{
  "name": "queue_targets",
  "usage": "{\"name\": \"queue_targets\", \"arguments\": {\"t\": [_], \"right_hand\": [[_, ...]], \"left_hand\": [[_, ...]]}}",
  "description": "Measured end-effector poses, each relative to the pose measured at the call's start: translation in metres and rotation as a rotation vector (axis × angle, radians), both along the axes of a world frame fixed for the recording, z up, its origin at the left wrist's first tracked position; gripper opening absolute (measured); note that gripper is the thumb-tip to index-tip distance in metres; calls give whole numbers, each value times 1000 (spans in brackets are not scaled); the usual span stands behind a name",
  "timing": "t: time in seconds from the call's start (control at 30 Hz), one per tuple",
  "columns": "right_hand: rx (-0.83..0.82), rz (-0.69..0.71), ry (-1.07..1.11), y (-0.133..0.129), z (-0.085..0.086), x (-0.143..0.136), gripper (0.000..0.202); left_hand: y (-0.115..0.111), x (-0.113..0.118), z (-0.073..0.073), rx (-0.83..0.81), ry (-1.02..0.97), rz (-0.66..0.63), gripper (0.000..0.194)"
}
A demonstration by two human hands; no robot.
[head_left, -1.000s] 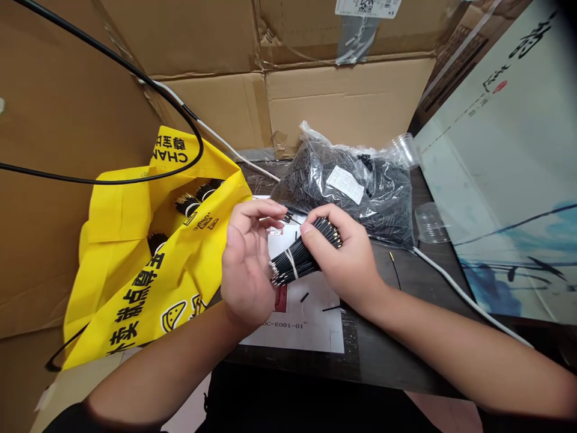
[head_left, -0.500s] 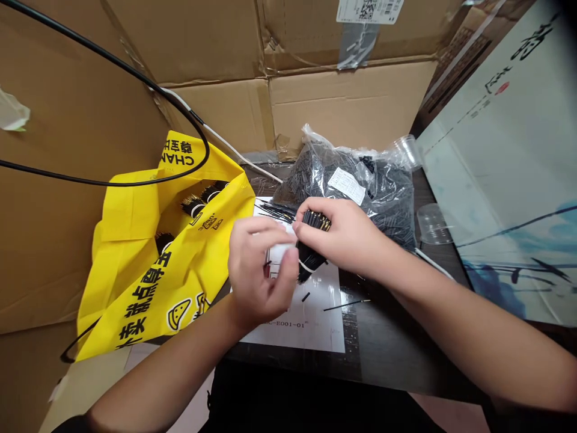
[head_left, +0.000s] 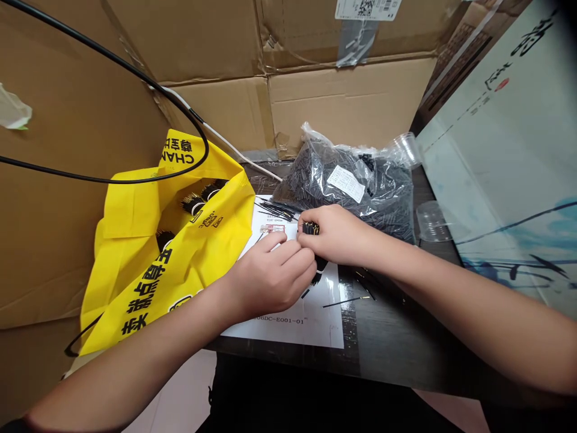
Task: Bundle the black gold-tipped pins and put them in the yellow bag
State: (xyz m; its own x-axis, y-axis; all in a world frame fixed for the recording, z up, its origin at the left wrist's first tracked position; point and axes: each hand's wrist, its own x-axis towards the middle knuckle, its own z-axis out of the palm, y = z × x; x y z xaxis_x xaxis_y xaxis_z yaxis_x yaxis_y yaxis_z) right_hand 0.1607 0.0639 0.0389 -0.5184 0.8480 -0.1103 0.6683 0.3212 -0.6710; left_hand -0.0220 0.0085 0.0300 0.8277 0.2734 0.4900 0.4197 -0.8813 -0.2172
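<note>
My right hand [head_left: 338, 234] is wrapped round a bundle of thin black wires [head_left: 311, 228], whose gold-tipped ends show between thumb and fingers. The lower end of the bundle, with a white tie round it, comes out below my hands. My left hand [head_left: 274, 273] is closed, knuckles up, its fingertips against the bundle near my right thumb. Whatever those fingers pinch is hidden. Under both hands lies a printed white sheet [head_left: 283, 334]. Loose black wires [head_left: 276, 210] are spread over its upper edge, and a single one [head_left: 346, 302] lies across its right edge.
At left stands a yellow bag [head_left: 130, 240] with several tied wire bundles [head_left: 193, 203] inside. Behind my hands is a clear plastic bag of small black pieces [head_left: 311, 174]. A plastic cup [head_left: 433, 221] lies at right. Cardboard [head_left: 351, 96] walls the back; a black cable [head_left: 135, 78] loops at upper left.
My left hand has turned from a loose curl with thumb and fingers apart to a closed grip, moving right against the bundle. My right hand keeps hold, and the bundle has tilted a little.
</note>
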Motion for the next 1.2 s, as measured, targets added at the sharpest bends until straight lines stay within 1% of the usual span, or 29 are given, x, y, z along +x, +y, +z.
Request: {"name": "queue_targets", "arguments": {"t": [0.07,0.13,0.23,0.3,0.4,0.5,0.57,0.63,0.7,0.77,0.9,0.97,1.03,1.1,1.13,1.17,1.2], "right_hand": [[-27,-4,6,-1,-2,-1,9],[-40,-8,20,-3,-5,-1,8],[-46,-32,56,-8,-12,-2,9],[-30,-81,97,-12,-15,-3,11],[-1,-166,180,-20,-19,-5,13],[2,-201,274,-26,-20,-6,12],[-3,-205,357,-31,-20,-5,12],[-26,-203,450,-36,-19,-5,11],[-60,-206,530,-40,-19,-5,10],[-109,-216,601,-44,-18,-4,10],[-206,-234,688,-53,-15,-4,11],[-232,-249,723,-58,-13,-3,12],[-280,-297,774,-62,-11,-4,11],[-380,-380,856,-63,-9,-5,10],[-450,-432,909,-62,-8,-7,10],[-519,-486,965,-60,-7,-9,9],[-579,-542,1028,-57,-6,-11,9]], "left_hand": [[0,1,-1,-74,-17,21,21],[-2,0,-1,-140,-21,61,19],[-9,0,2,-230,6,173,15],[-14,2,4,-299,-16,250,13],[-21,5,7,-446,-191,371,11],[-23,5,8,-614,-391,469,8],[-22,2,7,-670,-434,493,7],[-21,-1,5,-689,-433,508,7],[-19,-4,3,-696,-438,510,8],[-17,-7,1,-742,-438,473,9],[-10,-15,-2,-932,-415,269,10],[-7,-17,-6,-983,-433,172,10],[-5,-15,-11,-1006,-494,109,9],[-7,-9,-19,-999,-619,101,8],[-9,-4,-22,-983,-702,127,7],[-13,1,-26,-956,-794,168,7],[-17,6,-28,-910,-892,248,6]]}}
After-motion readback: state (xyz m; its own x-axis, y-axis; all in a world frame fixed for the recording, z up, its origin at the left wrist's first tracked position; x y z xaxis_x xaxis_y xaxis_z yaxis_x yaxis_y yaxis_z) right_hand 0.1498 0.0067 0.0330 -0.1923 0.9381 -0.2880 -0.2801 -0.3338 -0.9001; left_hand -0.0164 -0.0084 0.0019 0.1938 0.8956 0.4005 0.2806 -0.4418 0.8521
